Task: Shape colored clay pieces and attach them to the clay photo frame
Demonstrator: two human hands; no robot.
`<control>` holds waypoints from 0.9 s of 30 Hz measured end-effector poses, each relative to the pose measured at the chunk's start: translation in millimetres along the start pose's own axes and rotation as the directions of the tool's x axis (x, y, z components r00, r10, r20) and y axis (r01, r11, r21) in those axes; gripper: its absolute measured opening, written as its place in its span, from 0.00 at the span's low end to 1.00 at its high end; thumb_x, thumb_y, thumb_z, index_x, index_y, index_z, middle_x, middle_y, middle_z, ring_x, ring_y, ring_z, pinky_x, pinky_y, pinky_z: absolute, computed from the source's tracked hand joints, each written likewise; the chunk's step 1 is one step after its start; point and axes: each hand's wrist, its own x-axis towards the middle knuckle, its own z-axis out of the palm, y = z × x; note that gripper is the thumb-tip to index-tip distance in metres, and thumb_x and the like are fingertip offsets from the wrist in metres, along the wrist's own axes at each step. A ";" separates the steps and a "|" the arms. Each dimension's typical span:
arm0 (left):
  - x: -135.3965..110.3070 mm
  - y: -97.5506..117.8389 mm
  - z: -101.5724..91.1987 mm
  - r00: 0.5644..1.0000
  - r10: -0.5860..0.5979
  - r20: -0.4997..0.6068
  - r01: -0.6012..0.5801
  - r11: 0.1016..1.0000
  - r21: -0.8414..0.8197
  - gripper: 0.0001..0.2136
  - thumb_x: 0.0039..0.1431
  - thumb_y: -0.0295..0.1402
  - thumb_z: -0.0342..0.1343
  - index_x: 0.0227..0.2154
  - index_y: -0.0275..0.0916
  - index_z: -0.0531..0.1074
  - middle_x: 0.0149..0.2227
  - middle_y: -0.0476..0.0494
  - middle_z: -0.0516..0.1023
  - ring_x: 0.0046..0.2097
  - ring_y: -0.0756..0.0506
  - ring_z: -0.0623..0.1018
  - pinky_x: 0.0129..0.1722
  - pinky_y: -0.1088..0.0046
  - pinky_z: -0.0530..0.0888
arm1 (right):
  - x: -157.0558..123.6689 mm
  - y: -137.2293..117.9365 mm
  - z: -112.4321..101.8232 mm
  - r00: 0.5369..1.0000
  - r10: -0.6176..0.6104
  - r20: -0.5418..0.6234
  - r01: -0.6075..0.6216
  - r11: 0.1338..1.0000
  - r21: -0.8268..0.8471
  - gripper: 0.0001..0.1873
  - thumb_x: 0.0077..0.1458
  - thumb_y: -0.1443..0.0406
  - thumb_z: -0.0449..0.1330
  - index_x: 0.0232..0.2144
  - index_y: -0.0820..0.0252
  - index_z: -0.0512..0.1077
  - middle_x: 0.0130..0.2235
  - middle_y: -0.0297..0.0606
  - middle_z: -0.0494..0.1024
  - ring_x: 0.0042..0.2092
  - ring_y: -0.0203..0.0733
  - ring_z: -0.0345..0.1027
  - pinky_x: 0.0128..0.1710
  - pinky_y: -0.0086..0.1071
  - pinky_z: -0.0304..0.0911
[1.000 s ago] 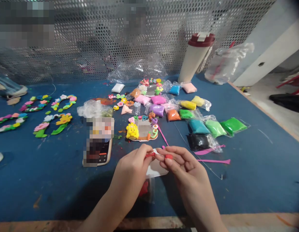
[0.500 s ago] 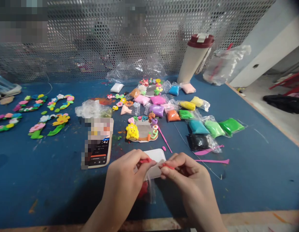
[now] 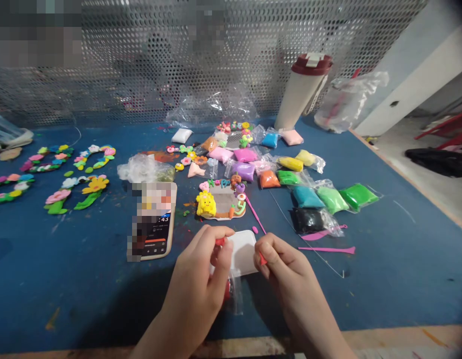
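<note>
My left hand (image 3: 201,269) pinches a small bit of red clay (image 3: 220,242) between thumb and fingers. My right hand (image 3: 281,264) is closed on another small red clay piece (image 3: 262,259). The two hands are a little apart over a white flat tile (image 3: 242,252) on the blue table (image 3: 66,279). A clear bag with red clay (image 3: 230,291) lies under them, partly hidden by my left hand. Just beyond the tile sits a small decorated frame (image 3: 222,203) with a yellow clay figure.
A phone (image 3: 154,222) lies left of the tile. Several bags of coloured clay (image 3: 320,197) and pink modelling tools (image 3: 326,249) lie to the right. Clay flower garlands (image 3: 66,174) are at the left, a tall cup (image 3: 301,89) at the back before a perforated metal screen.
My hands have pulled apart, each keeping a bit of red clay, and more of the white tile shows between them. The view shifted slightly.
</note>
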 end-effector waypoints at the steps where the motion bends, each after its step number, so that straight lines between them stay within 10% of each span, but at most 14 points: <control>1: -0.2 0.2 0.0 1.000 0.007 0.023 -0.007 1.000 -0.006 0.03 0.64 0.31 0.51 0.37 0.42 0.69 0.33 0.50 0.75 0.32 0.50 0.76 0.31 0.78 0.73 | -0.1 0.2 0.1 1.000 0.003 -0.007 -0.003 1.000 0.005 0.22 0.59 0.52 0.56 0.19 0.59 0.61 0.22 0.28 0.59 0.25 0.33 0.50 0.25 0.27 0.48; 9: -1.2 -2.2 2.0 0.985 0.170 0.013 -0.170 0.983 0.073 0.11 0.59 0.39 0.59 0.42 0.42 0.70 0.35 0.49 0.77 0.35 0.48 0.78 0.33 0.75 0.75 | -4.0 -1.3 5.8 0.996 0.083 0.025 -0.086 0.969 0.233 0.17 0.61 0.52 0.54 0.30 0.57 0.71 0.32 0.34 0.70 0.35 0.38 0.62 0.37 0.29 0.60; 18: -2.6 -10.4 3.8 0.922 0.382 -0.063 -0.324 0.851 0.414 0.12 0.68 0.31 0.46 0.42 0.41 0.75 0.33 0.46 0.76 0.32 0.48 0.77 0.29 0.76 0.72 | -2.8 -9.5 6.8 0.991 -0.050 0.123 0.065 0.990 -0.123 0.06 0.60 0.63 0.56 0.37 0.54 0.74 0.38 0.32 0.77 0.41 0.38 0.68 0.43 0.29 0.61; 27: -6.5 -6.0 1.1 0.924 0.349 -0.158 -0.290 0.906 0.309 0.07 0.61 0.25 0.55 0.29 0.39 0.74 0.30 0.49 0.73 0.31 0.50 0.74 0.32 0.76 0.70 | -5.2 -6.1 7.0 0.984 -0.170 0.054 0.178 0.940 -0.291 0.06 0.60 0.65 0.57 0.34 0.54 0.74 0.35 0.31 0.78 0.37 0.36 0.69 0.37 0.26 0.63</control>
